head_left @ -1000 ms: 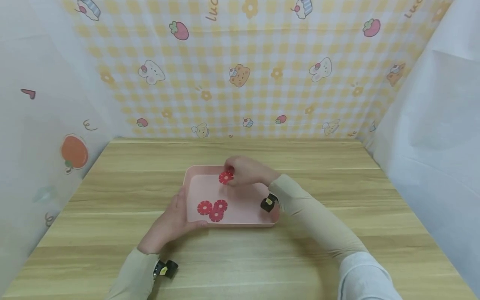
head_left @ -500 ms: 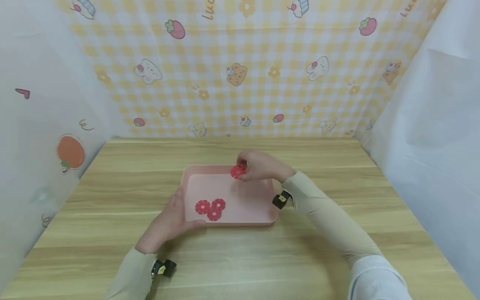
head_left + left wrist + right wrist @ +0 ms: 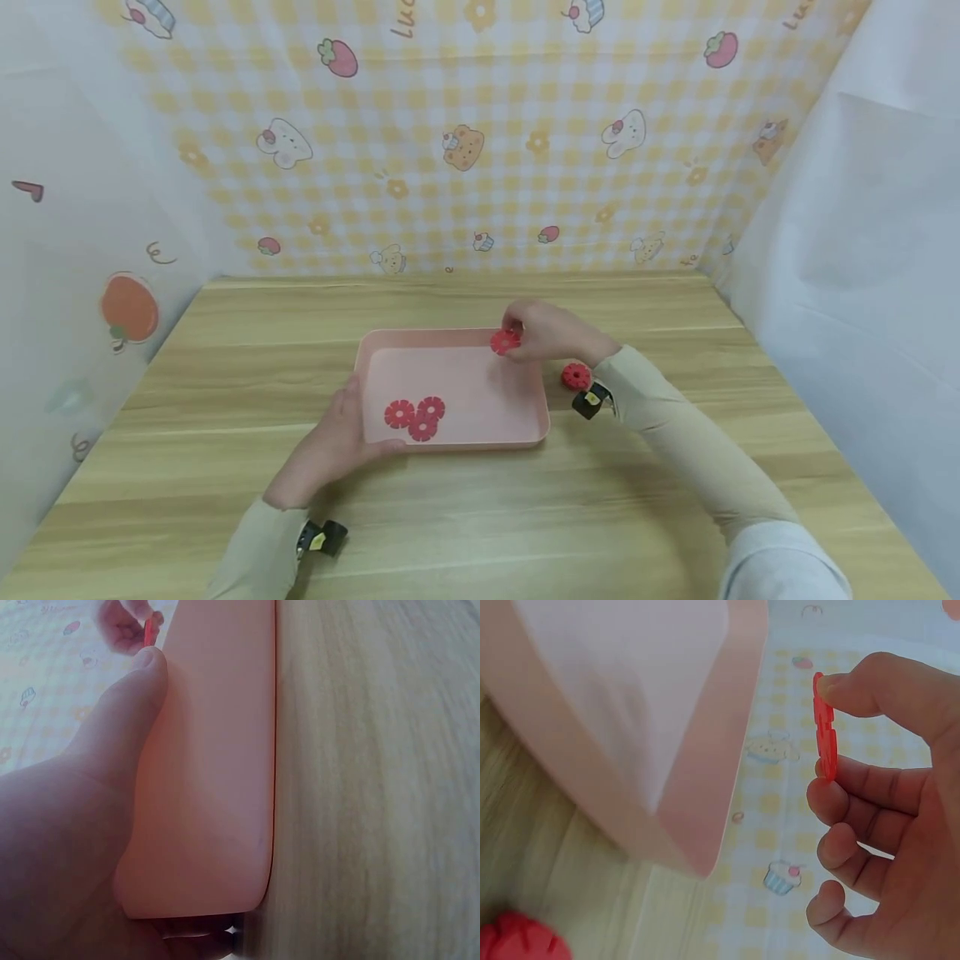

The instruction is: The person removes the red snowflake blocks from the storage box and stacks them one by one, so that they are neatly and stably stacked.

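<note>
My right hand (image 3: 553, 333) pinches a thin red notched disc with a centre hole (image 3: 504, 342) over the far right part of a pink tray (image 3: 480, 440). In the right wrist view the disc (image 3: 826, 731) is edge-on between thumb and fingertips, and the other fingers are loosely curled. My left hand (image 3: 337, 437) holds the tray's near left corner. Its thumb (image 3: 127, 712) lies along the front rim, and its other fingers go round the left end, partly hidden. Three matching red discs (image 3: 422, 427) lie overlapping on the tray floor, near the left front.
To the right of the tray, a small red stack of discs (image 3: 576, 377) sits on the wooden table (image 3: 480, 525), close to my right wrist camera (image 3: 588, 403). A yellow checked cloth (image 3: 450, 208) hangs behind the table, with white sheets at both sides.
My right hand has moved right over the tray, carrying the red disc. The red stack beside the tray has come into view. My left hand still holds the corner; the head view has shifted slightly.
</note>
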A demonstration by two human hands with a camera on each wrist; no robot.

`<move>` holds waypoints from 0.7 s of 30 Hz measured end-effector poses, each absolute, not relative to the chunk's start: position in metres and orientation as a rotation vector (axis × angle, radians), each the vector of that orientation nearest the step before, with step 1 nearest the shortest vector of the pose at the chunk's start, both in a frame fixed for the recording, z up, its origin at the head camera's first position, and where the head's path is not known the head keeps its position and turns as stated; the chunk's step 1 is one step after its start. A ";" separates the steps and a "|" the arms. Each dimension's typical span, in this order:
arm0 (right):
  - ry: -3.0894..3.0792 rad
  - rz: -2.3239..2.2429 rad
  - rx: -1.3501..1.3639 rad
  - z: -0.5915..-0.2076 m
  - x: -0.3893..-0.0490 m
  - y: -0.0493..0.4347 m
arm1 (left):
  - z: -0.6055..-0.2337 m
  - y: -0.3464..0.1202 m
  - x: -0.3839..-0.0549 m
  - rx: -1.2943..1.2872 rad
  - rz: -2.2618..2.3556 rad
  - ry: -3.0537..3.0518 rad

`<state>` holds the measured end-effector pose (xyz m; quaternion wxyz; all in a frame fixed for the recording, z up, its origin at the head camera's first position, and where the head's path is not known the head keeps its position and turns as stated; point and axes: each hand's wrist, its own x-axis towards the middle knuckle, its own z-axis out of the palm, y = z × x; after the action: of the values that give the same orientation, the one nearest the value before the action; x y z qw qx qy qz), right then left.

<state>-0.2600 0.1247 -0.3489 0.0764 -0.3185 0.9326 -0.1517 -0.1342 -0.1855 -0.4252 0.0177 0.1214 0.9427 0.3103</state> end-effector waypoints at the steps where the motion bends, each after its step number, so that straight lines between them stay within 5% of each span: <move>1: 2.796 -0.466 -0.945 -0.349 -0.260 0.128 | -0.425 -0.186 -0.134 0.384 0.961 2.935; 21: 2.860 -0.543 -0.827 -0.369 -0.250 0.199 | -0.427 -0.186 -0.135 0.372 0.924 2.944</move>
<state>-0.2501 0.1992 -0.3692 0.0574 -0.2728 0.9435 -0.1791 -0.1355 -0.1861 -0.4269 0.0166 0.1196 0.9471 0.2972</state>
